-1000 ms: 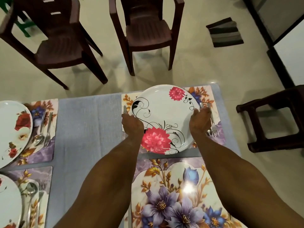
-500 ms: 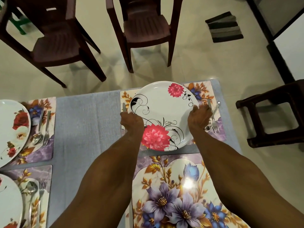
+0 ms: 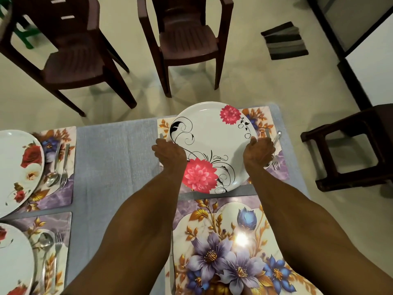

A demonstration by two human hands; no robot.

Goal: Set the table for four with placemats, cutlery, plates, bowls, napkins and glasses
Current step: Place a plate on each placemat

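The plate (image 3: 212, 145) is lying between the two hands, over the far right placemat (image 3: 261, 118), its far rim reaching past the mat's far edge towards the bench edge. Whether it is resting flat or hanging just above the mat cannot be told. The left hand (image 3: 169, 151) is gripping the left rim and the right hand (image 3: 258, 151) the right rim, each grip closed on the plate's edge, so both are equally near; being round, the plate has no long axis. The move to come, as I judge it, is setting it square on the mat, between the knife (image 3: 161, 136) peeping out at the left hand and the fork (image 3: 276, 165) and spoon (image 3: 276, 138) just right of the right hand.

The plate is white, with two pink flowers and black scrollwork.

Nearer, another floral mat (image 3: 229, 252) is lying bare. At left, two more plates are sitting on mats with cutlery beside them.
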